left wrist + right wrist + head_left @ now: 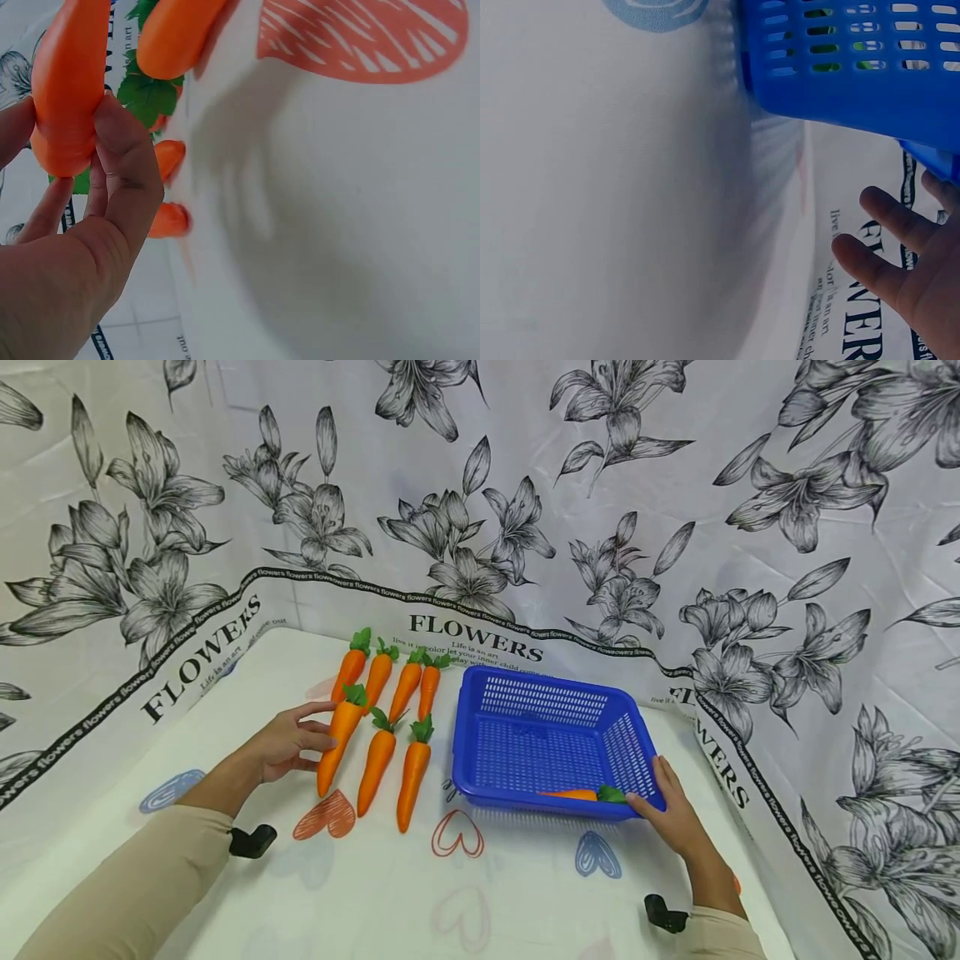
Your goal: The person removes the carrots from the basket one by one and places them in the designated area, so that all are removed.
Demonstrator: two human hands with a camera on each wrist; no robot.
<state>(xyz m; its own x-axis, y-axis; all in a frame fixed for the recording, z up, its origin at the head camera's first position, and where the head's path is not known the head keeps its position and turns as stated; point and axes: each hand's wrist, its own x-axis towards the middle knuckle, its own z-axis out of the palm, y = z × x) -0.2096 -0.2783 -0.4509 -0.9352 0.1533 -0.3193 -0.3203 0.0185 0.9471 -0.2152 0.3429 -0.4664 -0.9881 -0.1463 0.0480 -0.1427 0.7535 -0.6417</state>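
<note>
My left hand (288, 745) pinches an orange toy carrot (341, 737) with a green leafy top between thumb and fingers. In the left wrist view, this carrot (69, 90) is held by its thick body, its narrow end toward the top. Two more carrots (377, 768) lie just right of it, with a row of several carrots (406, 689) behind. My right hand (678, 814) is at the front right corner of a blue plastic basket (551, 681), thumb on the rim; straight, spread fingers (870, 266) show in the right wrist view.
Inside the basket, a carrot (573, 794) lies along the front wall, partly hidden by the rim. The white table (360, 893) bears printed hearts. A flower-printed curtain (480, 527) stands behind it and along both sides.
</note>
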